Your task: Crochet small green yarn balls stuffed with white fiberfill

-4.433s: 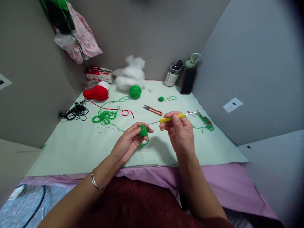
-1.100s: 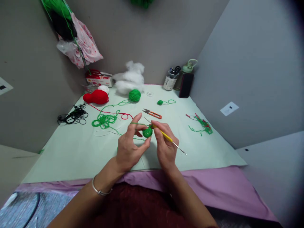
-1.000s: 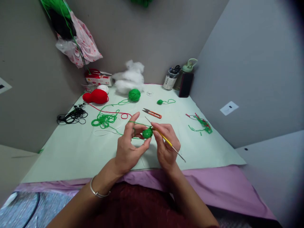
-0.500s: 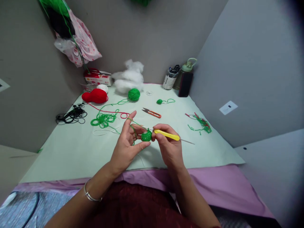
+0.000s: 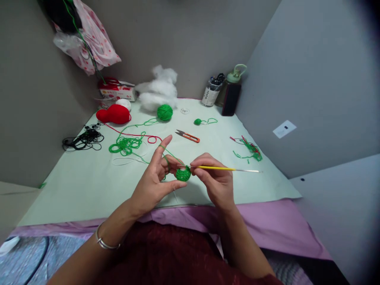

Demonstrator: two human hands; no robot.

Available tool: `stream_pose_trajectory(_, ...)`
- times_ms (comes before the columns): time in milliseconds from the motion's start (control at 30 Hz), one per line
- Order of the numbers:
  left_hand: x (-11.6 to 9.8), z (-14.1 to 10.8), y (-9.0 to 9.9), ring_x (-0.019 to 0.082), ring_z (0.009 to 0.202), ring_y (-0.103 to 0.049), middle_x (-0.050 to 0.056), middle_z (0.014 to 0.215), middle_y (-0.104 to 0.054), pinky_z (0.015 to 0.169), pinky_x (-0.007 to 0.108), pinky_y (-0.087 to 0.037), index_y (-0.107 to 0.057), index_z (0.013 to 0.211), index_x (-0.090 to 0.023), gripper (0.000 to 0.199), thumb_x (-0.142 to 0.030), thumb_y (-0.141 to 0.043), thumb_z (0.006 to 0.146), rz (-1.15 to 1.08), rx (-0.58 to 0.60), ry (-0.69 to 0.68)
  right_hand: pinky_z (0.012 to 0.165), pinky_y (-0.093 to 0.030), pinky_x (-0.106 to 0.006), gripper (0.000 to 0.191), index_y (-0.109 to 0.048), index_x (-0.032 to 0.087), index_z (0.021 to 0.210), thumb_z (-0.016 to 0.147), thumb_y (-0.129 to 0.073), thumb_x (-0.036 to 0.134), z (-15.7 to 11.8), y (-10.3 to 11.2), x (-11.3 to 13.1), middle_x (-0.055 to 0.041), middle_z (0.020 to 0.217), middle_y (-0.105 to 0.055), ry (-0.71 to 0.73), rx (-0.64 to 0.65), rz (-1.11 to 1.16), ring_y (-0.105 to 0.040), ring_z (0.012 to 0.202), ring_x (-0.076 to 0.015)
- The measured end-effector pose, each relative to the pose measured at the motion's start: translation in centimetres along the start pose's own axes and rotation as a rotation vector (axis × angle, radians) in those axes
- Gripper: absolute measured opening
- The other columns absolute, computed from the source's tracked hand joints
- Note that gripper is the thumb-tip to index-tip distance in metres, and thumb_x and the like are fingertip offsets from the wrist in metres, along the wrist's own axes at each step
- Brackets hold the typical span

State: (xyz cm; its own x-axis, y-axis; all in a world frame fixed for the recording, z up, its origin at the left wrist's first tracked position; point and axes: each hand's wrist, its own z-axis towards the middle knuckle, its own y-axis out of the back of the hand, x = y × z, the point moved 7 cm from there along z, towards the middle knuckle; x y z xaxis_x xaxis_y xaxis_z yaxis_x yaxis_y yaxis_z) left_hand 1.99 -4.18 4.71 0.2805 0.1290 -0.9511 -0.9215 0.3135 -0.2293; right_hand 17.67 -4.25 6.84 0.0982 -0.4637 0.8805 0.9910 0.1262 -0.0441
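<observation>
A small round green crochet piece point(image 5: 183, 174) is pinched between the thumb and fingers of my left hand point(image 5: 154, 178). Green yarn passes over my raised left index finger and down to the piece. My right hand point(image 5: 215, 180) grips a crochet hook point(image 5: 216, 168) by its yellow handle, the hook's tip at the top edge of the piece. The hook's other metal end points right. Loose green yarn point(image 5: 127, 145) lies in coils left of my hands, and a green yarn ball point(image 5: 164, 113) sits farther back.
Orange thread snips point(image 5: 188, 136) lie beyond my hands. White stuffing point(image 5: 158, 91), a red stuffed piece point(image 5: 114, 114) and black cords point(image 5: 84, 139) are back and left. Yarn scraps point(image 5: 251, 149) lie right; a bottle point(image 5: 230, 91) and pen cup point(image 5: 210, 95) stand behind.
The hook has turned in my right hand, its handle now edge-on and nearly level. The view has shifted slightly, moving the table items a little left and up.
</observation>
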Motion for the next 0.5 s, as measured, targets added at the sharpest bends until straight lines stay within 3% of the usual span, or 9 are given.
stream_pose_trajectory(133, 0.0, 0.0, 0.1, 0.017, 0.099, -0.066, -0.001, 0.098, -0.069, 0.093, 0.032, -0.049, -0.028, 0.162, -0.034, 0.104, -0.014, -0.085, 0.077, 0.028, 0.016, -0.006, 0.079, -0.055, -0.036, 0.014, -0.081, 0.031, 0.098, 0.094, -0.07, 0.024, -0.2, 0.1, 0.6, -0.0033, 0.095, -0.074, 0.053, -0.027, -0.081, -0.066, 0.09, -0.0196)
stream_pose_trajectory(333, -0.3, -0.2, -0.1, 0.018, 0.098, -0.067, 0.0, 0.098, -0.07, 0.093, 0.034, -0.05, -0.035, 0.159, -0.033, 0.096, -0.016, -0.085, 0.079, 0.077, 0.033, 0.003, 0.068, -0.052, -0.032, 0.01, -0.078, 0.027, 0.094, 0.096, -0.068, 0.029, -0.2, -0.1, -1.0, -0.0022, 0.092, -0.072, -0.056, -0.033, 0.252, -0.063, 0.074, -0.0152)
stream_pose_trajectory(500, -0.4, -0.2, -0.3, 0.019, 0.098, -0.067, 0.0, 0.097, -0.07, 0.093, 0.035, -0.051, -0.039, 0.157, -0.032, 0.091, -0.015, -0.084, 0.079, 0.094, 0.06, 0.023, 0.069, -0.053, -0.032, 0.017, -0.07, 0.023, 0.089, 0.098, -0.064, 0.038, -0.1, 0.0, -1.4, -0.0023, 0.085, -0.07, -0.136, -0.013, 0.312, -0.062, 0.072, -0.0154)
